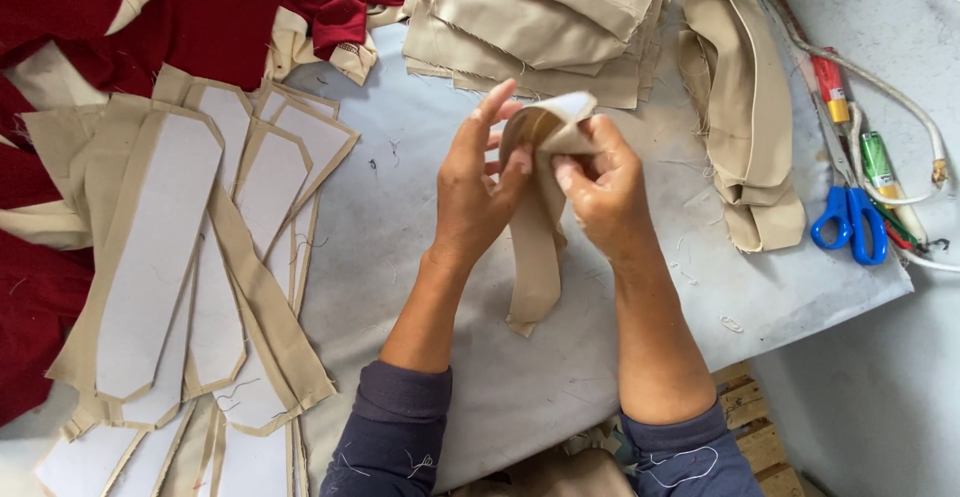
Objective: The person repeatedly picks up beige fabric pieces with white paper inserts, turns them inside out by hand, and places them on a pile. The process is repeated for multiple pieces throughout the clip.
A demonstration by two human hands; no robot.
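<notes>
Both hands were raised over the middle of the grey table (pixel 420 207) and shared one beige fabric strip (pixel 535 257). The left hand (pixel 475 187) pinched the strip's upper end between thumb and curled fingers, with the forefinger extended upward and clear of the cloth. The right hand (pixel 605 192) had its fingers closed on the same upper end, where the white backing showed folded over at the top. The rest of the strip hung down between the two wrists, its lower end lying on the table surface. To the left lay overlapping beige pointed pieces with white interfacing (pixel 160 257), spread flat and reaching the near edge. Dark red cloth (pixel 200 17) was heaped at the far left and also along the left edge. A stack of beige rectangles (pixel 540 27) sat at the far side, just beyond the hands. A pile of turned beige strips (pixel 745 117) lay to the right. Blue-handled scissors (pixel 850 222) rested at the right edge, beside a white cord (pixel 900 97) and several pens (pixel 880 167).
</notes>
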